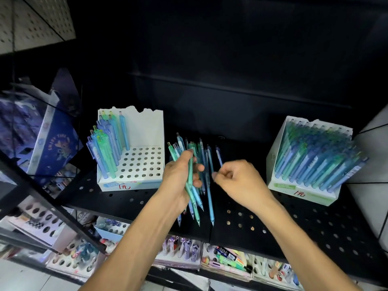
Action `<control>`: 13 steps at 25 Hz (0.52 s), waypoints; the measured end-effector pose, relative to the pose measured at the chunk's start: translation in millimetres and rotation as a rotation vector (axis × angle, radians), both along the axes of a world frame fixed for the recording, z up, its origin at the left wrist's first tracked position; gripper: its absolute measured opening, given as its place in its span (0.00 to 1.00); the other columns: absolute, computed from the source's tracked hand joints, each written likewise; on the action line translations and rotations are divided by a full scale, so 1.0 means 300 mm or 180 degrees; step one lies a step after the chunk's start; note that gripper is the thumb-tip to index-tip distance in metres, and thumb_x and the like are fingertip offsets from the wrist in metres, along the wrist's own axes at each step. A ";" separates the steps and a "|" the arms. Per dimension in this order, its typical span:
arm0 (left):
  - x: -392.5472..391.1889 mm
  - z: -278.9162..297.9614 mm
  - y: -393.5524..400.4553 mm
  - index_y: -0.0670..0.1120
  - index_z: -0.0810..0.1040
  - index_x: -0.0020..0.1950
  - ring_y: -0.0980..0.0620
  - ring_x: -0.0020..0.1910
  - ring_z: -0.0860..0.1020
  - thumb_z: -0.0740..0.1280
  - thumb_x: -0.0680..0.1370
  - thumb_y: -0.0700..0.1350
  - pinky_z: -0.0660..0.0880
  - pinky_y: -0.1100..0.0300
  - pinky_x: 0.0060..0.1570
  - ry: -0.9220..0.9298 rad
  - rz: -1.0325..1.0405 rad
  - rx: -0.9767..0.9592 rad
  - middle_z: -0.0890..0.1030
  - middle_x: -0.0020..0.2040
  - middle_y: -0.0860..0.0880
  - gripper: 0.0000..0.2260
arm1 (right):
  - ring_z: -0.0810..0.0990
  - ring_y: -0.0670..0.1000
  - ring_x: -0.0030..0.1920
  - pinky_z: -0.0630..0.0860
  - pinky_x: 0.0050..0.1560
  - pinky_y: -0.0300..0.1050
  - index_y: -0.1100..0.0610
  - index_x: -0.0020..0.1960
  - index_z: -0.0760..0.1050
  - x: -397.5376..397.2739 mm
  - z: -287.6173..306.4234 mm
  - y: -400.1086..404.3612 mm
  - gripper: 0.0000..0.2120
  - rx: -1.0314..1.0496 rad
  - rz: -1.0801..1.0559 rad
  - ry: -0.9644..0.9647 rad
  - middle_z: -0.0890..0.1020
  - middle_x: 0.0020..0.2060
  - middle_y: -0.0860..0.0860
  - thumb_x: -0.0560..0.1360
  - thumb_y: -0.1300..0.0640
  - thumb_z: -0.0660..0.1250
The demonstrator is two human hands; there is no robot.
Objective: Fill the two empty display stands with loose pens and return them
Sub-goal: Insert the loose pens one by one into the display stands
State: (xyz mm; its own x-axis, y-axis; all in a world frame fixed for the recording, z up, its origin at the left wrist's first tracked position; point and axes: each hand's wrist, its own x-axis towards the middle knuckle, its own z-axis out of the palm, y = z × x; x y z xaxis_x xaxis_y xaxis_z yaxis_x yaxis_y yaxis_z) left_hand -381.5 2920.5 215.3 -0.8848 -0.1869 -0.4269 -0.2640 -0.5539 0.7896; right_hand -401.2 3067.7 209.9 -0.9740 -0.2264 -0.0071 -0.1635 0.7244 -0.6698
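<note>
Pens [192, 185], a whole mixed blue-and-green bundle of them, are wrapped up in the left hand [178, 181], fingers curled round the middle of the bunch with tips pointing down toward the camera and clicker ends fanned out above. Just beside it the right hand [237, 181] is blurry, but its thumb and forefinger look pressed together at the edge of the bundle, maybe teasing out one pen; can't tell for sure whether it's actually got one. Taking the bundle as the landmark: the half-filled stand [134, 156] sits right next to it on its left, with pens only in its left-hand rows and lots of bare holes facing the bundle. The full stand [308, 158] is well off to the bundle's right, packed tight. Both sit on the black perforated shelf [294, 223] under the hands. My guess is we're mid-fill on the second stand. Risk from here: that grip on the fanned bunch looks loose, so pulling one pen could drag its neighbours out and drop them onto the shelf or down to the racks below.
</note>
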 end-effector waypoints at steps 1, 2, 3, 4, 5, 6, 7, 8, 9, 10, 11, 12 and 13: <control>0.002 -0.002 -0.005 0.41 0.74 0.52 0.54 0.20 0.67 0.66 0.80 0.42 0.66 0.63 0.21 -0.0025 0.0023 -0.0016 0.75 0.28 0.47 0.05 | 0.72 0.42 0.23 0.70 0.29 0.38 0.54 0.35 0.79 0.009 -0.016 -0.006 0.15 0.0401 0.0069 -0.0099 0.77 0.23 0.46 0.74 0.45 0.72; 0.007 -0.004 -0.008 0.41 0.74 0.52 0.54 0.21 0.68 0.67 0.79 0.40 0.69 0.62 0.22 -0.0065 0.0034 0.0003 0.74 0.27 0.48 0.05 | 0.75 0.43 0.27 0.72 0.31 0.40 0.54 0.36 0.80 0.019 -0.033 -0.016 0.15 0.0737 0.0171 -0.0226 0.79 0.26 0.46 0.72 0.43 0.72; 0.009 -0.010 -0.009 0.40 0.74 0.51 0.53 0.22 0.69 0.66 0.79 0.38 0.73 0.61 0.24 -0.0091 0.0071 0.0029 0.73 0.26 0.48 0.03 | 0.78 0.45 0.30 0.73 0.34 0.41 0.55 0.36 0.80 0.027 -0.043 -0.023 0.15 0.0978 0.0225 -0.0296 0.80 0.29 0.47 0.71 0.43 0.72; 0.010 -0.012 -0.008 0.40 0.74 0.50 0.53 0.23 0.71 0.65 0.79 0.36 0.77 0.59 0.27 -0.0107 0.0107 0.0066 0.72 0.26 0.48 0.01 | 0.79 0.47 0.33 0.74 0.35 0.42 0.56 0.36 0.80 0.031 -0.044 -0.024 0.14 0.1062 0.0199 -0.0273 0.81 0.30 0.48 0.71 0.45 0.72; 0.015 -0.013 -0.006 0.40 0.74 0.51 0.53 0.24 0.72 0.64 0.79 0.35 0.78 0.59 0.28 -0.0101 0.0142 0.0102 0.73 0.26 0.48 0.02 | 0.79 0.48 0.32 0.74 0.36 0.43 0.57 0.36 0.80 0.028 -0.036 -0.017 0.14 0.1006 0.0123 -0.0186 0.81 0.29 0.48 0.70 0.46 0.72; 0.018 -0.014 -0.002 0.41 0.74 0.52 0.53 0.24 0.71 0.65 0.79 0.35 0.77 0.59 0.27 -0.0077 0.0150 0.0115 0.73 0.28 0.48 0.03 | 0.77 0.47 0.30 0.74 0.34 0.42 0.57 0.36 0.81 0.022 -0.025 -0.004 0.13 0.0753 0.0002 -0.0117 0.80 0.27 0.47 0.70 0.47 0.72; 0.022 -0.013 0.004 0.42 0.74 0.52 0.54 0.23 0.70 0.66 0.79 0.36 0.73 0.61 0.24 -0.0024 0.0137 0.0067 0.72 0.29 0.48 0.04 | 0.74 0.45 0.27 0.72 0.32 0.41 0.57 0.36 0.81 0.017 -0.011 0.005 0.12 0.0370 -0.0092 -0.0092 0.77 0.24 0.46 0.71 0.48 0.72; 0.026 -0.013 0.011 0.42 0.73 0.52 0.55 0.23 0.67 0.70 0.78 0.39 0.69 0.62 0.22 0.0036 0.0098 -0.0050 0.72 0.30 0.49 0.07 | 0.71 0.44 0.25 0.70 0.31 0.41 0.57 0.35 0.80 0.017 0.009 0.006 0.12 -0.0113 -0.0073 -0.0106 0.75 0.23 0.45 0.71 0.49 0.72; 0.031 -0.013 0.021 0.43 0.74 0.50 0.56 0.24 0.65 0.74 0.76 0.43 0.65 0.63 0.22 0.0082 0.0019 -0.0167 0.72 0.30 0.50 0.10 | 0.69 0.44 0.25 0.70 0.31 0.43 0.56 0.35 0.80 0.020 0.029 0.001 0.11 -0.0495 0.0051 -0.0122 0.73 0.22 0.45 0.71 0.50 0.73; 0.035 -0.012 0.030 0.43 0.74 0.48 0.56 0.24 0.64 0.76 0.73 0.45 0.62 0.63 0.22 0.0103 -0.0077 -0.0265 0.73 0.30 0.51 0.13 | 0.70 0.45 0.26 0.70 0.31 0.44 0.55 0.35 0.79 0.025 0.044 -0.009 0.11 -0.0682 0.0214 -0.0094 0.73 0.23 0.46 0.72 0.50 0.73; 0.040 -0.009 0.038 0.43 0.75 0.47 0.56 0.24 0.64 0.77 0.73 0.46 0.61 0.64 0.22 0.0112 -0.0126 -0.0327 0.74 0.30 0.51 0.13 | 0.70 0.46 0.26 0.69 0.30 0.44 0.54 0.35 0.79 0.030 0.054 -0.020 0.11 -0.0674 0.0376 -0.0059 0.74 0.23 0.48 0.72 0.49 0.73; 0.041 -0.008 0.040 0.42 0.75 0.47 0.56 0.24 0.64 0.76 0.73 0.47 0.62 0.64 0.22 0.0095 -0.0109 -0.0372 0.74 0.29 0.50 0.13 | 0.71 0.46 0.26 0.69 0.29 0.43 0.54 0.35 0.80 0.029 0.056 -0.027 0.12 -0.0685 0.0515 -0.0099 0.76 0.24 0.50 0.73 0.49 0.73; 0.038 -0.009 0.035 0.41 0.76 0.48 0.56 0.23 0.64 0.75 0.74 0.46 0.63 0.64 0.22 0.0046 -0.0036 -0.0411 0.74 0.29 0.50 0.12 | 0.73 0.47 0.27 0.70 0.29 0.42 0.54 0.37 0.80 0.016 0.055 -0.025 0.12 -0.0771 0.0505 -0.0228 0.78 0.26 0.51 0.74 0.48 0.72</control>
